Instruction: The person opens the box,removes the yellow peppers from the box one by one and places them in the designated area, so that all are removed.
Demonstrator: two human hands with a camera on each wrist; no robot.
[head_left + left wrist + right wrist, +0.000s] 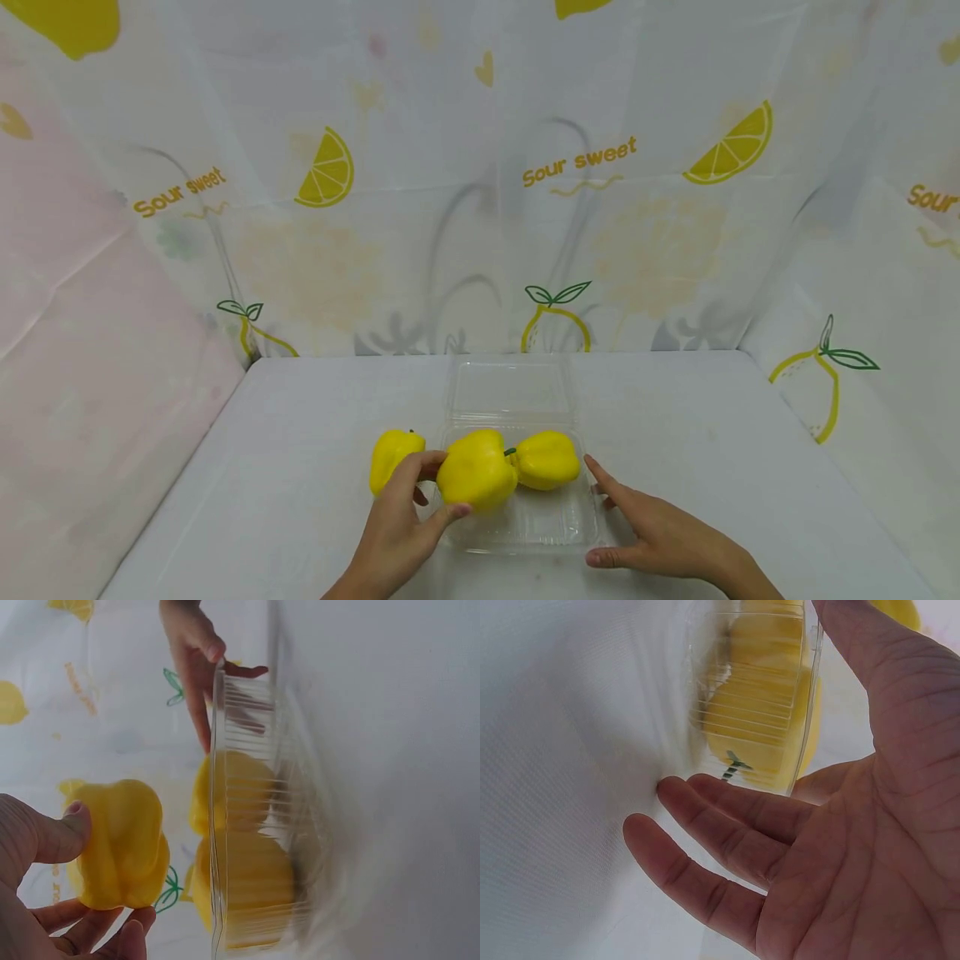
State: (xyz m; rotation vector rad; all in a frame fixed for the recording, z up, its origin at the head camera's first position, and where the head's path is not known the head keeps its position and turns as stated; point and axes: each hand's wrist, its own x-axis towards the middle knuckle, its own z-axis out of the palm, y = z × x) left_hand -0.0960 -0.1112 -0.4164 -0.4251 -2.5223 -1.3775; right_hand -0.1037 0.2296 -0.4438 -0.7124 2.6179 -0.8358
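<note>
My left hand (401, 521) holds a yellow bell pepper (476, 471) between thumb and fingers, above the left part of a clear plastic clamshell box (540, 529). Another yellow pepper (547, 460) with a green stem lies inside the box. A third pepper (393, 458) stands left of the box, partly behind my left hand. In the left wrist view the held pepper (120, 844) is raised clear of the box rim. My right hand (660, 533) is at the box's right side, fingers (720, 832) spread and fairly straight, thumb near the rim; contact is hard to tell.
The box's transparent lid (510, 387) lies folded back behind it. White cloth covers the table (675, 417). A printed curtain (480, 208) with lemon drawings rises along the back and sides.
</note>
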